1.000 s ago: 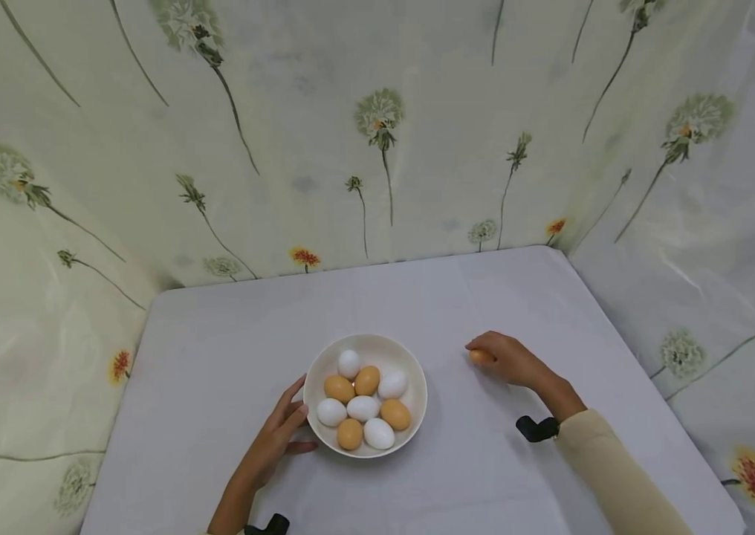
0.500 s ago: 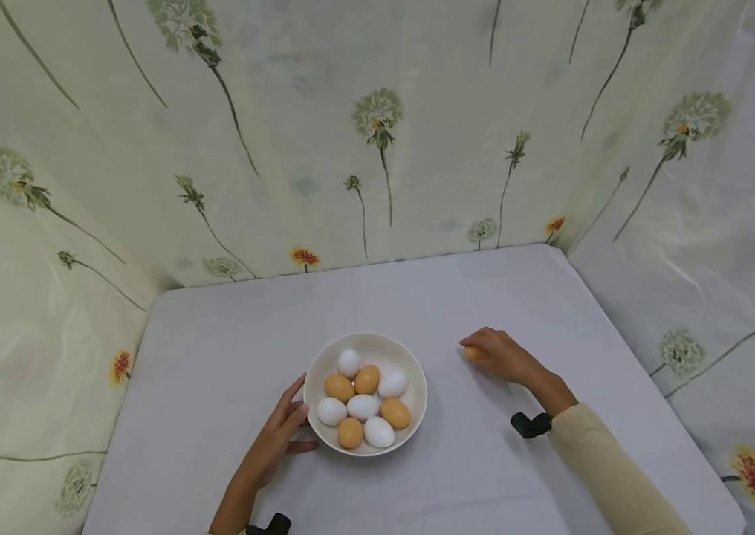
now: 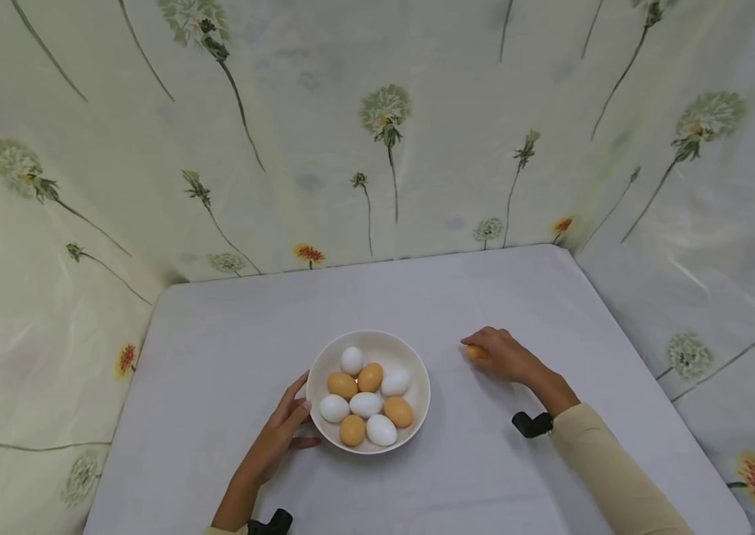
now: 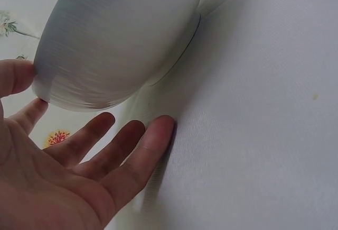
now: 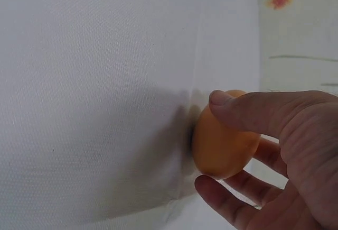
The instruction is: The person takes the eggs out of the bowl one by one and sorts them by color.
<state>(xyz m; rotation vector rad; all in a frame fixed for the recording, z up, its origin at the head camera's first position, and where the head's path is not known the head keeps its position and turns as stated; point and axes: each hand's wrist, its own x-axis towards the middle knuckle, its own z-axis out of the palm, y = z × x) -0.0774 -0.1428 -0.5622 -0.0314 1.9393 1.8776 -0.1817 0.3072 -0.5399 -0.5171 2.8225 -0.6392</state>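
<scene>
A white bowl (image 3: 417, 357) holds several white eggs (image 3: 366, 405) and several brown eggs (image 3: 353, 430). At its left side is my left hand (image 3: 273, 438), thumb and index fingertips at the rim. In the left wrist view the other fingers (image 4: 153, 140) extend, spread apart, below the bowl's curved wall (image 4: 121, 34). Off to the right of the bowl, my right hand (image 3: 501, 357) grips another brown egg (image 5: 224, 140) close over the table. The thumb lies across this egg's upper side and the fingers are curled behind and below it.
A white cloth covers the table (image 3: 257, 319). Curtains printed with dandelions (image 3: 384, 111) hang behind it and on both sides. Each wrist wears a black camera mount, such as the right one (image 3: 531, 424).
My right hand has shifted slightly left with the brown egg, then stayed about still. The left hand stays at the bowl, and the head view has shifted a little.
</scene>
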